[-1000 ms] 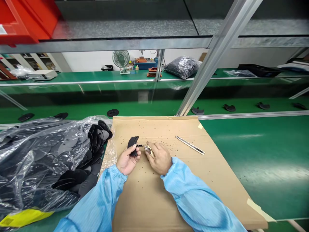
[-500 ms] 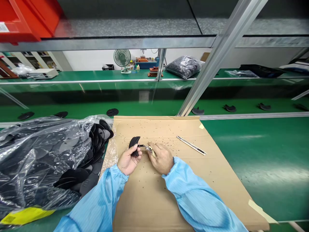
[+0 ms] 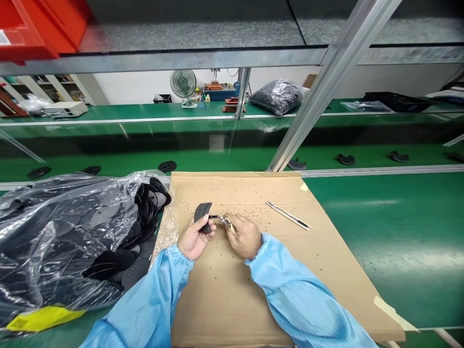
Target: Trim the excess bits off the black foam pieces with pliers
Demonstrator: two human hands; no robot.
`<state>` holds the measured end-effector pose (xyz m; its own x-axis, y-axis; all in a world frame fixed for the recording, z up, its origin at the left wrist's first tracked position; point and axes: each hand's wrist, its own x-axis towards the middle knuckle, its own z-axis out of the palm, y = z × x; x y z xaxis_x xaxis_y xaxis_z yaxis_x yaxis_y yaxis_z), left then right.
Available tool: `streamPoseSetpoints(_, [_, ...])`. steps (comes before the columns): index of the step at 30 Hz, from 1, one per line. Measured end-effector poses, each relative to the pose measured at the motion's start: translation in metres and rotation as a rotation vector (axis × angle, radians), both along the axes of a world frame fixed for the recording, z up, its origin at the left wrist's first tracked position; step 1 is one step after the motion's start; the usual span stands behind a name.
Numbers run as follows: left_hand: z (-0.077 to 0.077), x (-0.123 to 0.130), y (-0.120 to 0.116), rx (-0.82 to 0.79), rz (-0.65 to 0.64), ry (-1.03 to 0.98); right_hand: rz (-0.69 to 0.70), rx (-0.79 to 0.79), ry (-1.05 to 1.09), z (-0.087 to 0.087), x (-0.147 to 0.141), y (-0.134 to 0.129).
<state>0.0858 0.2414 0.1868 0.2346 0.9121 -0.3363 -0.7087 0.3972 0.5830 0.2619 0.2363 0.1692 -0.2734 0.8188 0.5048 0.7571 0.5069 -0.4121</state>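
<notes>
Head view: your left hand [image 3: 194, 241] grips a curved black part [image 3: 203, 212] above the cardboard sheet [image 3: 217, 304]; your right hand [image 3: 247, 238] grasps small pliers [image 3: 225, 221], tip at the part's thin projection. A slim utility knife [image 3: 289, 215] lies rightward.

Left sleeve [image 3: 147, 299] and right sleeve [image 3: 300, 290]: both light blue, loose, thin-looking cloth, slight sheen. Faint thin lines in the fabric. Left cuff [image 3: 182, 258] and right cuff [image 3: 258, 252] gathered, puckered at the wrists, sitting behind the fingers [image 3: 201, 222]; cloth balloons out farther back from them. Creases and darker blue folds along right sleeve, away from fingers. Left hand [image 3: 192, 241] and right hand [image 3: 247, 238] bare, cuffs to fingertips.
</notes>
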Motion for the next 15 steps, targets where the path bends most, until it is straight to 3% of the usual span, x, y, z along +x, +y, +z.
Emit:
streamPoseSetpoints(10, [0.0045,0.0033,0.0,-0.035,0.014,-0.01,-0.013,-0.037,-0.001,0.0016,-0.0006,-0.0003])
streamPoseSetpoints(15, [0.0033,0.0039,0.0029,0.016,0.057,-0.046,0.004,-0.002,0.158,0.0021,0.0006,0.0009])
